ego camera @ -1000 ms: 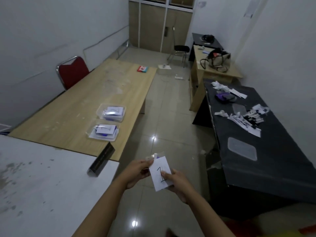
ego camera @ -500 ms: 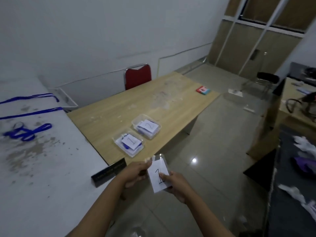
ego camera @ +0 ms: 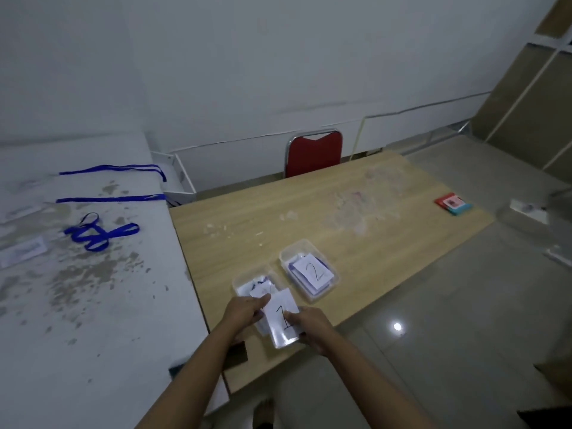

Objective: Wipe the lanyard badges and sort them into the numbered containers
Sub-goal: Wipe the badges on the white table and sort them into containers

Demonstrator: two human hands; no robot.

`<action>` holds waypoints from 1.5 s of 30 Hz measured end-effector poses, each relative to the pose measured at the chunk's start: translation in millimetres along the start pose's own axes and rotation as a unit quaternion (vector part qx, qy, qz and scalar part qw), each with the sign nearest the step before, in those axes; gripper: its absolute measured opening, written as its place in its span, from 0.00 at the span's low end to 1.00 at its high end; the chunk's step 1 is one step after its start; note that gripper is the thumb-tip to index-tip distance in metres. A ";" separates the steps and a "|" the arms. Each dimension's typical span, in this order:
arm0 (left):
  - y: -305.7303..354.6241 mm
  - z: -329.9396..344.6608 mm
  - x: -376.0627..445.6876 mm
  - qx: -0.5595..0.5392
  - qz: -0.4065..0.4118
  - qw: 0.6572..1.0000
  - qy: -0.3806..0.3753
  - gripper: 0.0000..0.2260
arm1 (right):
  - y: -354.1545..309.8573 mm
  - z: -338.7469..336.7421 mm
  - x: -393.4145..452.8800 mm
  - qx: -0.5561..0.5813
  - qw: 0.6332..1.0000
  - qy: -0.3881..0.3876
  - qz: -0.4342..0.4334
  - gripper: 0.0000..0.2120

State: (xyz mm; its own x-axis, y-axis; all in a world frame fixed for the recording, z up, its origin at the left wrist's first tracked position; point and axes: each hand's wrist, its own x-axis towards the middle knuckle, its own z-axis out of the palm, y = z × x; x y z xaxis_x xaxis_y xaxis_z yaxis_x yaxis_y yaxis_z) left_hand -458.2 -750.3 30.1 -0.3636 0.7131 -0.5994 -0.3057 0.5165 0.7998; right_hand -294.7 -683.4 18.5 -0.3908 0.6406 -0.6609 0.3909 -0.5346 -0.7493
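A clear badge holder with a white card marked "1" is held between both hands just above the near clear container. My left hand pinches its left edge and my right hand grips its lower right corner. The near container holds white cards and blue straps, and the badge hides part of it. To its right stands a second clear container with a card marked "2" on top. Both containers sit near the front edge of the wooden table.
On the white table at left lie three blue lanyards and a clear badge. A red chair stands behind the wooden table. A red and teal object lies at its far right corner. A black nameplate sits under my left forearm.
The view has swung left and closer to the wooden table. Both hands have carried the "1" badge from over the floor to just above the near container.
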 end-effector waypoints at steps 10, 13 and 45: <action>6.0 -3.9 76.5 0.150 -0.014 0.983 0.101 0.09 | -39.1 21.1 90.8 -0.086 0.989 0.018 0.119 0.10; 3.7 0.3 80.6 0.249 -0.012 0.964 0.091 0.11 | -39.9 25.2 100.9 -0.105 0.985 0.022 0.135 0.06; -20.1 11.7 102.0 0.272 0.004 0.952 0.139 0.20 | -16.5 13.8 76.5 -0.359 0.894 0.122 -0.239 0.17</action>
State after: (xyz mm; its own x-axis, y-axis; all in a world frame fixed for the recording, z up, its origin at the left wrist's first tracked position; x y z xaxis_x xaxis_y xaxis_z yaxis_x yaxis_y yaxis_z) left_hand -478.9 -682.4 -46.7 -0.6065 0.6032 -0.5179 0.1716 0.7354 0.6556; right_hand -342.6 -633.2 -20.2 -0.4970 0.8494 -0.1773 0.6957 0.2679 -0.6665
